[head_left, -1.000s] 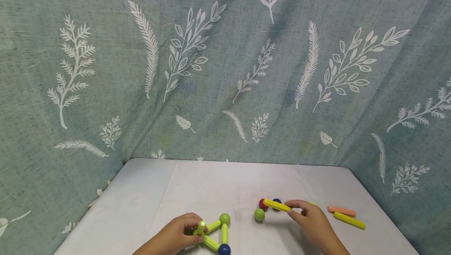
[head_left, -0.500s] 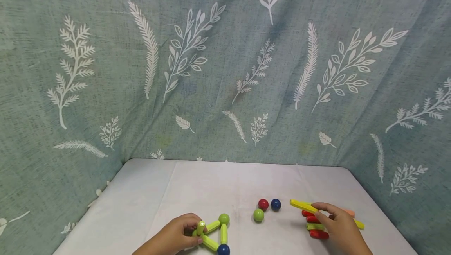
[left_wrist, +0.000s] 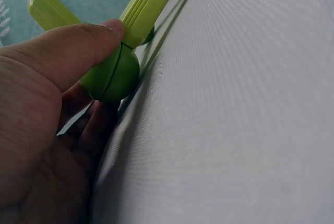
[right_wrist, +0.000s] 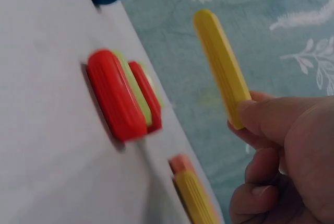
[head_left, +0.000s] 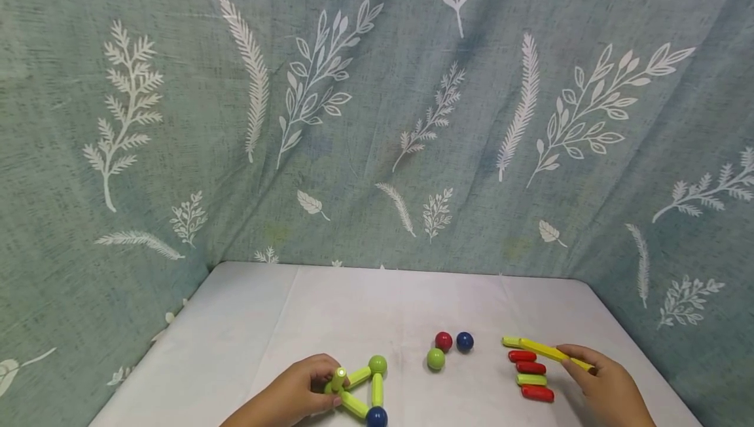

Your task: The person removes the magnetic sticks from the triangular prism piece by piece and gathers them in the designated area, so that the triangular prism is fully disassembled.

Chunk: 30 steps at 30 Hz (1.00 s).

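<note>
In the head view my left hand (head_left: 312, 384) holds one corner of a triangle of lime-green toy rods (head_left: 356, 406). That corner is a green ball (left_wrist: 112, 75), pinched by my thumb and fingers in the left wrist view. A short lime rod (head_left: 339, 378) stands up from it. Another green ball (head_left: 377, 365) and a dark blue ball (head_left: 377, 416) form the other corners. My right hand (head_left: 607, 384) pinches a long yellow rod (right_wrist: 222, 67) by one end, raised above the table near the short rods on the right.
Short red rods (head_left: 537, 393) and lime rods (head_left: 531, 380) lie in a row. Loose red (head_left: 444, 341), blue (head_left: 465, 342) and green (head_left: 436, 359) balls sit mid-table. Another yellow rod (right_wrist: 195, 198) lies beside an orange rod (right_wrist: 181, 163). Patterned cloth (head_left: 377, 119) surrounds the white table.
My right hand has carried the yellow rod rightwards, from above the loose balls to the row of short rods. My left hand stays at the triangle's corner.
</note>
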Tool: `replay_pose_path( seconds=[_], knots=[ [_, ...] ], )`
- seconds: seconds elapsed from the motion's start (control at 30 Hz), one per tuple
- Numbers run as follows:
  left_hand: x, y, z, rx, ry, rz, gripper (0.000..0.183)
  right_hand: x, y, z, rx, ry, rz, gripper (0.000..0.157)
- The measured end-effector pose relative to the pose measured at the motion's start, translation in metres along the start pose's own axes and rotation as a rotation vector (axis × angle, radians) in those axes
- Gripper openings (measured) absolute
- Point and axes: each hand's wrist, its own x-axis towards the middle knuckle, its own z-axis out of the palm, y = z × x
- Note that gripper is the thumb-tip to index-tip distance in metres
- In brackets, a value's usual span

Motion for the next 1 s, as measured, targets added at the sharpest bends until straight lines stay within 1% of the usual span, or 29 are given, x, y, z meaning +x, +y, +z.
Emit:
replay_pose_path(
  seconds=[0.17,0.27,0.4,0.5,0.63,0.73,0.87,1.0],
  knots=[
    [-0.002,-0.001,0.004,-0.005,-0.006,0.002,0.023,0.001,0.018,-0.013,-0.072,-0.005,0.028,0.05],
    [-0.002,-0.002,0.004,0.007,-0.002,0.003,0.021,0.003,0.029,-0.02,-0.108,-0.021,0.078,0.053],
    [-0.001,0.0,0.003,0.033,0.004,-0.011,0.019,0.005,0.04,-0.027,-0.124,-0.06,0.147,0.061],
    [0.0,0.002,0.001,0.043,0.005,-0.016,0.018,0.006,0.047,-0.029,-0.134,-0.061,0.152,0.061],
    [0.002,0.003,0.0,0.063,0.014,-0.003,0.018,0.007,0.054,-0.03,-0.16,-0.04,0.128,0.055],
    [0.002,0.002,-0.001,0.08,0.021,0.008,0.018,0.008,0.058,-0.029,-0.183,-0.051,0.126,0.052],
    [0.002,0.002,-0.001,0.08,0.021,0.018,0.018,0.01,0.064,-0.026,-0.196,-0.079,0.142,0.049],
    [0.002,0.003,-0.001,0.082,0.022,0.022,0.018,0.011,0.068,-0.024,-0.191,-0.088,0.174,0.05]
  ],
)
